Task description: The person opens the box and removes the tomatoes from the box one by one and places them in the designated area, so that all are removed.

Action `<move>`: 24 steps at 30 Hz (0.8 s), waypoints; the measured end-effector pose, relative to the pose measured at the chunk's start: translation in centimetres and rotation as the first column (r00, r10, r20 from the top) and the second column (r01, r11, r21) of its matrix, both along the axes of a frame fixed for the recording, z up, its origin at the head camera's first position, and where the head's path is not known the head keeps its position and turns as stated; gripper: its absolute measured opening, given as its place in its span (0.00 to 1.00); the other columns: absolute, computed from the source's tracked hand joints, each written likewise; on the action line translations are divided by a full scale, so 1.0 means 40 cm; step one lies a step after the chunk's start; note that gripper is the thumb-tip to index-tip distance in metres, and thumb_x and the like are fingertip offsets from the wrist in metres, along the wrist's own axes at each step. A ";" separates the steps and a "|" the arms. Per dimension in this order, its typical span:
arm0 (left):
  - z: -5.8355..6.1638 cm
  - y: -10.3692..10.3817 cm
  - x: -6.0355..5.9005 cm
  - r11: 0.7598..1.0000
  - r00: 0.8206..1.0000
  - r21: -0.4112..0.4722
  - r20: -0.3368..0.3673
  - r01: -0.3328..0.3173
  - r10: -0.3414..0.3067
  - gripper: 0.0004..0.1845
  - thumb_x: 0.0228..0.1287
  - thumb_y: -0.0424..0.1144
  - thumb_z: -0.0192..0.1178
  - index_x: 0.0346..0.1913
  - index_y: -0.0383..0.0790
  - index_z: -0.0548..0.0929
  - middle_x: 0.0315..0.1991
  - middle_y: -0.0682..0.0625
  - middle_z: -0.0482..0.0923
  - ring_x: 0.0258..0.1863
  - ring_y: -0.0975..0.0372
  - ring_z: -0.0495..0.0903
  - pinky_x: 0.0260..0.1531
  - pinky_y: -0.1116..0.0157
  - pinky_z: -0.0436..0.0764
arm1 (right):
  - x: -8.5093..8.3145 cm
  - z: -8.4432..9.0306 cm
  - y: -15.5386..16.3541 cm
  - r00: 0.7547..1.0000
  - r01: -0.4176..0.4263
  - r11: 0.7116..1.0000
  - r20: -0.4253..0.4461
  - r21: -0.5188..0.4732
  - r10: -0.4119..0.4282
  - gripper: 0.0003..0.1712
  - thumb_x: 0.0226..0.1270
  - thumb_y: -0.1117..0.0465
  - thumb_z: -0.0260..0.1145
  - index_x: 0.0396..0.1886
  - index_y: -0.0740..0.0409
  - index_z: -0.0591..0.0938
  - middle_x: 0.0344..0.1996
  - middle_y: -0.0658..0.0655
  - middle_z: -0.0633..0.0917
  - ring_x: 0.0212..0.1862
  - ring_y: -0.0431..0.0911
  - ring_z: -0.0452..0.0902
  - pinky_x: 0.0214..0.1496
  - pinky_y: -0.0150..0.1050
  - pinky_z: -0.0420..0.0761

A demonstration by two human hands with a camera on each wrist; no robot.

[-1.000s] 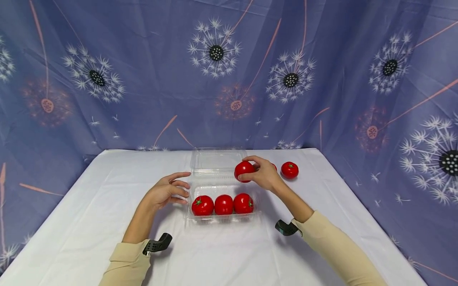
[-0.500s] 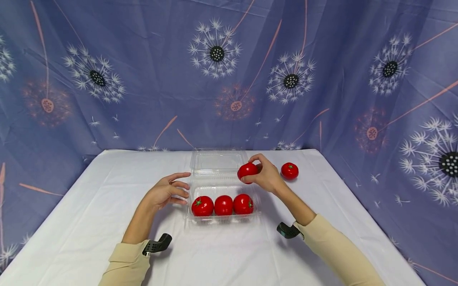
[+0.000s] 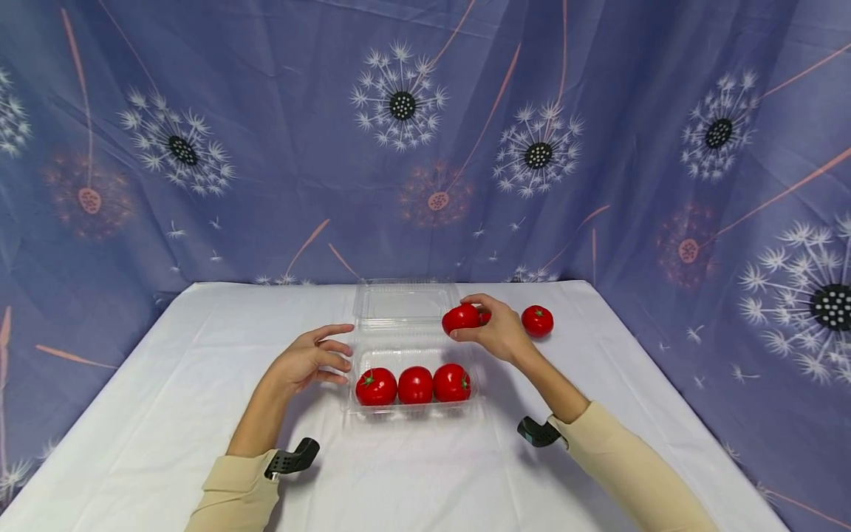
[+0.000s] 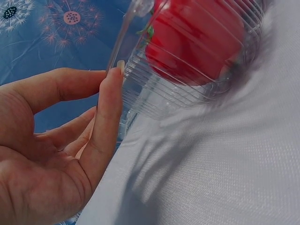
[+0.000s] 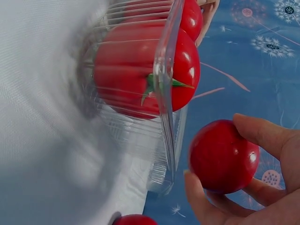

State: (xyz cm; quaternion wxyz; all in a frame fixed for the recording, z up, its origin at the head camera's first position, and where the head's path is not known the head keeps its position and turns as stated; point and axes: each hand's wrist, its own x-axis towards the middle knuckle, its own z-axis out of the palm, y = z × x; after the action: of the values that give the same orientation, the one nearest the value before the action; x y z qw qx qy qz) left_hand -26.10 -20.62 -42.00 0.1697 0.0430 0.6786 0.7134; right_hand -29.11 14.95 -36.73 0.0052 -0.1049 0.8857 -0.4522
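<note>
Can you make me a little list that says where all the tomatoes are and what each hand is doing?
box: clear plastic box, lid open toward the back
tomatoes in box: three in a row along the near side
held tomato: one tomato held above the box's far right corner
right hand: right hand grips that tomato
left hand: left hand with straight fingers against the box's left side
loose tomato: one on the white cloth, right of the right hand

No text, label, brand, number or sign could be read anywhere: none was seen on the clear plastic container (image 3: 405, 347), the tomatoes, the white tablecloth (image 3: 166, 384) or the dandelion-patterned backdrop (image 3: 266, 133).
</note>
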 end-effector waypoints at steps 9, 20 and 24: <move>0.001 0.000 0.003 1.000 1.000 0.018 -0.005 0.000 0.000 0.45 0.56 0.20 0.63 0.78 0.32 0.58 0.43 0.45 0.79 0.33 0.60 0.84 0.33 0.60 0.90 | 0.004 -0.002 0.014 0.999 -0.018 0.998 0.048 -0.053 0.021 0.38 0.56 0.57 0.79 0.67 0.49 0.76 0.64 0.65 0.77 0.56 0.57 0.80 0.48 0.46 0.88; 0.002 -0.001 0.003 1.000 1.000 0.013 -0.003 0.003 -0.003 0.45 0.56 0.21 0.63 0.78 0.32 0.58 0.44 0.44 0.79 0.33 0.60 0.84 0.34 0.60 0.90 | -0.004 -0.009 0.019 0.999 0.009 0.997 0.051 -0.072 -0.005 0.38 0.50 0.65 0.79 0.63 0.51 0.76 0.64 0.64 0.76 0.59 0.59 0.78 0.58 0.50 0.85; 0.002 -0.001 0.002 1.000 1.000 0.014 0.000 0.002 -0.002 0.45 0.56 0.20 0.63 0.78 0.32 0.58 0.43 0.45 0.79 0.33 0.60 0.84 0.34 0.59 0.90 | -0.006 -0.015 0.019 0.997 0.034 0.994 0.068 -0.108 -0.026 0.38 0.51 0.63 0.80 0.63 0.52 0.74 0.65 0.64 0.75 0.60 0.60 0.77 0.58 0.51 0.85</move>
State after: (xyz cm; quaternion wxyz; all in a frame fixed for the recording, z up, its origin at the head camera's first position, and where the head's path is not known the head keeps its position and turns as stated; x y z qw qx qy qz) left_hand -26.01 -20.65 -41.91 0.1702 0.0451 0.6734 0.7180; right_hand -29.37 15.73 -37.34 0.0219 -0.0766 0.8604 -0.5033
